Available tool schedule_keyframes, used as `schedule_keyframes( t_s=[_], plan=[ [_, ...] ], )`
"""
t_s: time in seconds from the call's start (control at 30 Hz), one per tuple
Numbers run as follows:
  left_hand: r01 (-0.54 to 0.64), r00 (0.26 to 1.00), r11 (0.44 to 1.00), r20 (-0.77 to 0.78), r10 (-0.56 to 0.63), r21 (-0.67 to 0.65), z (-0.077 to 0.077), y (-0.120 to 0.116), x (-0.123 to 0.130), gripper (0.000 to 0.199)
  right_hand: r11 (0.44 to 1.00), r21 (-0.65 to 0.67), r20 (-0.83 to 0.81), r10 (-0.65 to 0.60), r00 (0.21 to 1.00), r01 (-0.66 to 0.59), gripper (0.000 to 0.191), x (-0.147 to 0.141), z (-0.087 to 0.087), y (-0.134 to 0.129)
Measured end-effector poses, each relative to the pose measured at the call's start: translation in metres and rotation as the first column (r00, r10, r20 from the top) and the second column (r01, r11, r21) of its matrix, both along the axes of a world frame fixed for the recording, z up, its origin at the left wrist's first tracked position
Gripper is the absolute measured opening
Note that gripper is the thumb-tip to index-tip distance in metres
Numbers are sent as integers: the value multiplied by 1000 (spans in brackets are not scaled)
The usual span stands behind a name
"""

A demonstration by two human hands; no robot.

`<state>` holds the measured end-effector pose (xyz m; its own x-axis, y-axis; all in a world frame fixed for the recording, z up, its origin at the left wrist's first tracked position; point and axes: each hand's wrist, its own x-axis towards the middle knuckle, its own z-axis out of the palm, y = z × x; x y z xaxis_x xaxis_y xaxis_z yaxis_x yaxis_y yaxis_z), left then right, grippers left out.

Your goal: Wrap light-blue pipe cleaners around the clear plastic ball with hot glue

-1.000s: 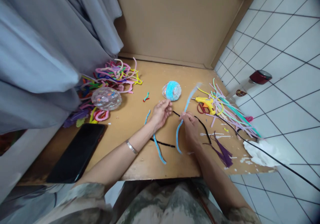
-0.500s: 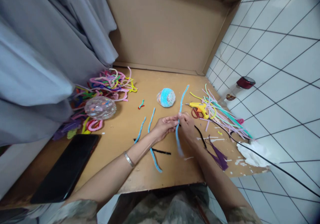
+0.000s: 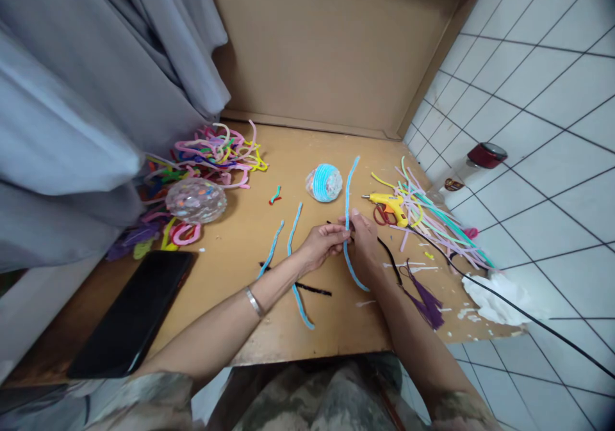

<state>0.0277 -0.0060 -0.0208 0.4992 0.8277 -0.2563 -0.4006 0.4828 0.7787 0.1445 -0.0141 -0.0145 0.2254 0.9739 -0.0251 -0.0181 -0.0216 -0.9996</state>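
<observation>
My left hand (image 3: 321,246) pinches a light-blue pipe cleaner (image 3: 348,195) near its middle; its lower half curves toward my right wrist. Closed around the same spot is my right hand (image 3: 364,237), fingertips close to the left ones. A black pipe cleaner (image 3: 391,261) passes behind the right hand, and a dark tip shows by the left fingers. Left of the hands, two more blue pipe cleaners lie on the table, one long (image 3: 298,303) and one shorter (image 3: 273,248), both across a black one (image 3: 314,289). Beyond my hands sits a clear, speckled rounded form wrapped in blue (image 3: 327,183).
On the right are a yellow glue gun (image 3: 391,208), red-handled scissors (image 3: 382,216), loose pipe cleaners (image 3: 432,216), a purple tassel (image 3: 426,303) and white tissue (image 3: 494,300). A phone (image 3: 134,316), a clear speckled form (image 3: 196,200) and a colourful pipe-cleaner pile (image 3: 216,155) lie left.
The lower end of the held blue pipe cleaner has swung right, toward my right wrist. A dark tip now shows beside my left fingers. The whole view has shifted slightly.
</observation>
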Motion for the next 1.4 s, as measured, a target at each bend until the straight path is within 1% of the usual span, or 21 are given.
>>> schedule_keyframes(
  t_s=[0.07, 0.1, 0.2, 0.27, 0.37, 0.43, 0.47, 0.5, 0.53, 0.57, 0.63, 0.7, 0.73, 0.77, 0.8, 0.87, 1.03, 1.17, 1.23, 1.33, 1.4],
  plan=[
    [-28, 999, 1000, -17, 28, -1, 1, 1, -1, 46, 995, 48, -19, -85, 996, 86, 45, 5, 1, 2],
    [-47, 999, 999, -25, 47, 2, 1, 2, -1, 45, 993, 74, -2, -96, 995, 96, 43, 7, 2, 3],
    [-83, 995, 996, -44, 84, 21, 0, 3, -1, 42, 996, 94, 61, 8, 998, -13, 36, 11, 6, 2],
    [-93, 994, 995, -46, 94, 29, 0, 3, 0, 41, 994, 76, 58, 75, 995, -80, 34, 9, 8, 0],
    [-90, 995, 996, -35, 91, 22, -2, 4, 0, 39, 994, 51, 45, 91, 995, -93, 33, 7, 8, 1],
    [-95, 995, 995, -27, 95, 12, -2, 4, 0, 39, 993, 84, 141, 67, 988, -80, 34, 12, 7, 4],
    [-104, 994, 995, -25, 104, 9, -2, 4, -1, 39, 990, 124, 235, 35, 971, -66, 35, 17, 6, 6],
    [-113, 993, 994, -26, 114, 7, -2, 5, -1, 39, 984, 173, 352, -17, 936, -48, 34, 23, 5, 8],
    [-124, 992, 992, -27, 124, 6, -3, 5, -1, 39, 974, 224, 480, -87, 873, -26, 33, 29, 4, 9],
    [-130, 991, 991, -30, 130, 5, -3, 5, -2, 39, 966, 260, 605, -162, 779, -1, 32, 37, 3, 11],
    [-138, 990, 990, -32, 138, 2, -3, 6, -2, 40, 958, 279, 808, -268, 525, 58, 29, 50, 2, 12],
    [-136, 990, 991, -31, 136, 2, -3, 6, -2, 40, 963, 228, 928, -260, 267, 145, 29, 62, 0, 13],
    [-133, 991, 991, -32, 133, 5, -3, 6, -2, 40, 963, 187, 961, -220, 169, 192, 30, 66, 0, 14],
    [-129, 991, 992, -33, 130, 9, -3, 6, -2, 39, 963, 140, 981, -166, 97, 232, 31, 70, 0, 15],
    [-127, 991, 992, -35, 127, 13, -3, 6, -2, 39, 960, 97, 992, -113, 49, 262, 32, 73, 0, 17],
    [-125, 991, 992, -34, 126, 19, -4, 6, -2, 39, 955, 22, 1000, -24, 4, 295, 31, 77, 2, 22],
    [-129, 991, 991, -26, 130, 17, -5, 6, -2, 42, 936, -94, 995, 99, 4, 338, 28, 80, 12, 38],
    [-135, 990, 990, -28, 136, 34, -6, 7, -3, 45, 929, -112, 994, 102, 46, 354, 27, 82, 17, 45],
    [-129, 991, 990, -24, 131, 49, -6, 7, -2, 44, 928, -105, 990, 64, 125, 358, 20, 86, 19, 45],
    [-128, 991, 990, -23, 129, 56, -7, 8, -2, 43, 911, -99, 945, -39, 324, 399, 7, 97, 22, 45],
    [-133, 991, 990, -24, 135, 49, -7, 9, -1, 43, 896, -102, 905, -97, 414, 432, 10, 105, 22, 45]
  ],
)
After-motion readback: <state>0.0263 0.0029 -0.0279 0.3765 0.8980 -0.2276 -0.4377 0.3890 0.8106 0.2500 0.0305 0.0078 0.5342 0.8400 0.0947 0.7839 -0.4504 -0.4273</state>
